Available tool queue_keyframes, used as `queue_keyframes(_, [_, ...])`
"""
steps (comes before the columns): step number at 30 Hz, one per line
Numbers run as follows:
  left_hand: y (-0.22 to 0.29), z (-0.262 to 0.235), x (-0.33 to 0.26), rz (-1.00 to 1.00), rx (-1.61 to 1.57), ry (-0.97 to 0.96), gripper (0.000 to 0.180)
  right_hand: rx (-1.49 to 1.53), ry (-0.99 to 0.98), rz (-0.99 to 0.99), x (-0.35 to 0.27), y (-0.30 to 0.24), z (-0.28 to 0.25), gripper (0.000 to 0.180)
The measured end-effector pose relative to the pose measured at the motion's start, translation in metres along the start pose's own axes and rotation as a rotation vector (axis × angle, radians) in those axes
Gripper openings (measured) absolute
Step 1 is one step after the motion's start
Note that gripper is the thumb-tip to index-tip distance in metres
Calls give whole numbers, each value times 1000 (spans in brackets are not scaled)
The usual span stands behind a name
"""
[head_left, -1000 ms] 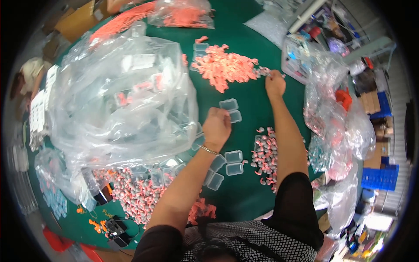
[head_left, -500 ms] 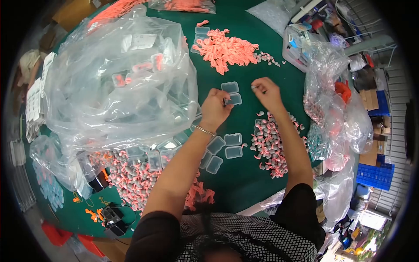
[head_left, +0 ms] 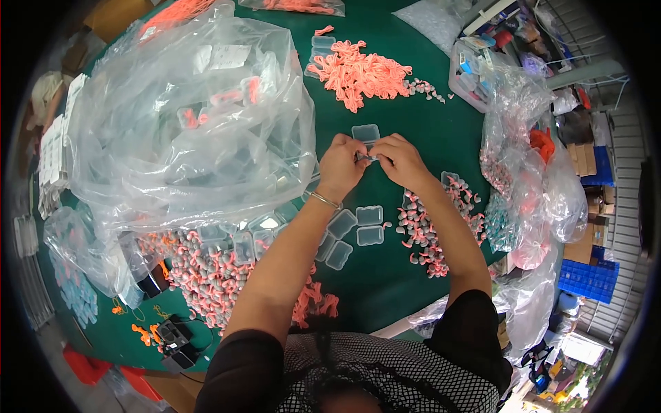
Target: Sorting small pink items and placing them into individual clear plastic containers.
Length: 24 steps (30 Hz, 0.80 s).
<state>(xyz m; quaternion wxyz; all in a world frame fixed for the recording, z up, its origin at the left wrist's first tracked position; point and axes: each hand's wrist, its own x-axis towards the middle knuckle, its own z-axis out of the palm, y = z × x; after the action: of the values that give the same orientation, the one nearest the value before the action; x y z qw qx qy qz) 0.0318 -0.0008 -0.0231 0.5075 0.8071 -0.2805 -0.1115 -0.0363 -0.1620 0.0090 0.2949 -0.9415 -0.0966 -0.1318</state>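
Note:
My left hand [head_left: 342,165] and my right hand [head_left: 401,161] meet fingertip to fingertip over the middle of the table. Both are closed in a pinch. A small grey piece [head_left: 372,158] shows between the fingertips, too small to name surely; what else my left fingers hold is hidden. Just beyond the hands is an opened clear plastic case [head_left: 365,133], its nearer half mostly covered by them. By my right forearm spreads a pile of grey-and-pink, curved, mushroom-tipped plugs [head_left: 427,230]. Clear cases [head_left: 370,235] rest between my forearms.
Pink cord bundles [head_left: 361,72] lie at the far side, with small grey pieces [head_left: 425,89] beside them. A big clear plastic bag [head_left: 200,151] fills the left. More grey-and-pink plugs [head_left: 206,282] heap near my left arm. A bin [head_left: 469,82] and bags [head_left: 513,138] line the right edge.
My right hand has moved left from beside the case to meet my left hand. The case's nearer half is now mostly hidden. My left hand has hardly moved.

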Motion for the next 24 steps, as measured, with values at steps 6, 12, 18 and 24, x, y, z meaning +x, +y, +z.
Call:
queue_keyframes(6, [-3, 4, 0, -27, -36, -5, 19, 61, -1, 136, 3, 0, 2, 19])
queue_keyframes(12, [-3, 3, 1, -53, -16, -9, 30, 84, 52, 317, 23, 0, -2, 17])
queue_keyframes(18, [9, -1, -1, -50, 28, -4, 40, -256, 276, 310, 83, 11, 35, 27])
queue_keyframes(24, [0, 0, -2, -32, 49, -19, 43, -83, 282, 496, 68, 30, 35, 30])
